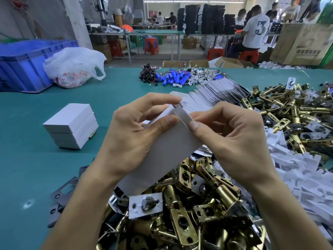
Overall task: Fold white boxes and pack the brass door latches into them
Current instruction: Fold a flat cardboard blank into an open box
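Head: two hands (129, 134) (230, 136), seemingly one white box (162, 156).

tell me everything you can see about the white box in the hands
The box is plain white card, long and slim, held tilted over the latches with its far end raised. An end flap stands open there. The left hand grips that end; the right hand pinches the flap.
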The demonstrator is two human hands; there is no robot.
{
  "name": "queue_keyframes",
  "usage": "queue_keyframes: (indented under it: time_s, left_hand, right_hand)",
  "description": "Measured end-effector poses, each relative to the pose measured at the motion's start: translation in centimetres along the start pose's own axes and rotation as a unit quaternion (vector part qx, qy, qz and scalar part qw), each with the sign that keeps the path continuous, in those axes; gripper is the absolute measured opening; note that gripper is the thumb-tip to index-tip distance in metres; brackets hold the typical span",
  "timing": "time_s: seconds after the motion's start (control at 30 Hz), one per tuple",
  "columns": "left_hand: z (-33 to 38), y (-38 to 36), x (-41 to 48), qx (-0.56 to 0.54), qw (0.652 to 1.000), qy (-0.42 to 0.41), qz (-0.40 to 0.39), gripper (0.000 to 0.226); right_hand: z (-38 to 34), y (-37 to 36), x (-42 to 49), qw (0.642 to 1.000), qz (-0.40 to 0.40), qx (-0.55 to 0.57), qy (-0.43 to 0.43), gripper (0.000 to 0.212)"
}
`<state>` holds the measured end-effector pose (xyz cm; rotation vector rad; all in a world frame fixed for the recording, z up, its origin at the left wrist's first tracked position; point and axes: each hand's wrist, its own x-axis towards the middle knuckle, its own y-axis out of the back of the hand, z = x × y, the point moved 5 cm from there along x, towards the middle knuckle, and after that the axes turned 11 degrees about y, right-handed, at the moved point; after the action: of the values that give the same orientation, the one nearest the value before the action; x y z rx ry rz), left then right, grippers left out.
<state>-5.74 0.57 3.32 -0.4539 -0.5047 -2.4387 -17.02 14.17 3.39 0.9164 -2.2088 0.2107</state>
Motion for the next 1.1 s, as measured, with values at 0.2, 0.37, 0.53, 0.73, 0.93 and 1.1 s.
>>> queue_keyframes:
  time_s: [0.2,0.37,0.53,0.73,0.93,1.1]
  left_hand:
    - [0.5,0.0,0.2,-0.001,0.999,-0.042,-0.007,0.027]
    - [1.9,1.1,-0.1,-0.005,0.993,-0.107,0.048,0.015]
    - [3.3,1.4,-0.6,0.03,0.984,-0.164,0.064,0.012]
    - [3.5,1.4,-0.7,0.071,0.979,-0.178,0.069,0.009]
    - [3.2,0.8,-0.7,0.136,0.972,-0.179,0.066,0.019]
    - [4.3,1.2,-1.0,0.101,0.956,-0.244,0.129,0.015]
  right_hand:
    - [-0.2,-0.1,-0.1,0.999,-0.023,0.025,0.024,0.004]
    - [0.0,-1.4,-0.3,0.991,-0.079,0.103,0.032,0.04]
    - [0.0,-1.8,-0.2,0.989,-0.059,0.117,0.062,0.043]
    - [-0.3,-1.3,0.0,0.989,-0.022,0.099,0.111,0.046]
    - [-0.3,-1.0,0.0,0.99,-0.013,0.068,0.119,0.033]
    - [-0.2,-1.1,0.1,0.987,-0.048,0.119,0.093,0.064]
